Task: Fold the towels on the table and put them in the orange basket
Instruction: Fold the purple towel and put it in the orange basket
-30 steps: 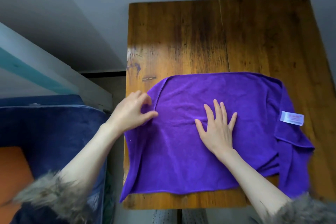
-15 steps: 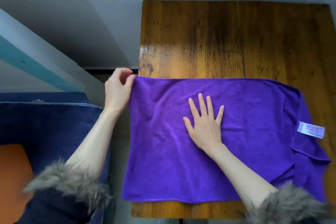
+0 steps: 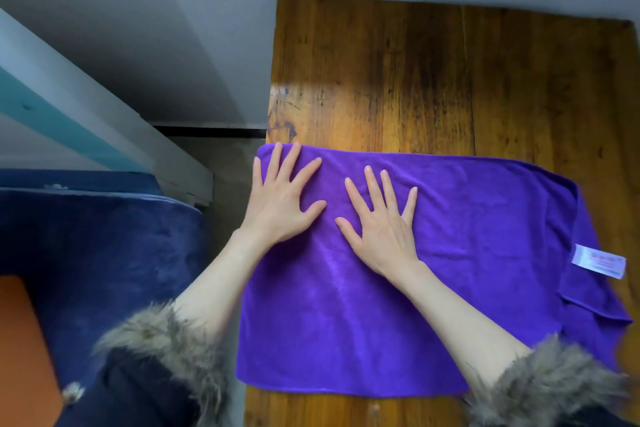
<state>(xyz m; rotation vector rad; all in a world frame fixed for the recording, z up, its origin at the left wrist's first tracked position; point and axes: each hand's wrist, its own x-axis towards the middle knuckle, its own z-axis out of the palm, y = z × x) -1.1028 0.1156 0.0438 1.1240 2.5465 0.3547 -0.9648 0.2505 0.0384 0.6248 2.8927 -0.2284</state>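
Note:
A purple towel (image 3: 467, 253) lies folded once and spread flat on the near half of the wooden table (image 3: 415, 80). Its white label (image 3: 599, 261) shows at the right end, where a lower layer sticks out unevenly. My left hand (image 3: 282, 204) presses flat on the towel's far left corner, fingers spread. My right hand (image 3: 381, 229) lies flat beside it, near the towel's middle, fingers straight. An orange surface (image 3: 20, 340), probably the basket, shows at the bottom left edge.
A dark blue cushioned seat (image 3: 97, 253) stands left of the table, with a narrow gap of floor between them. A white and teal ledge (image 3: 86, 125) runs diagonally behind it. The far half of the table shows bare wood.
My left hand pulled the towel's left edge out straight, let go of it and now lies flat on that corner. My right hand stayed flat on the towel.

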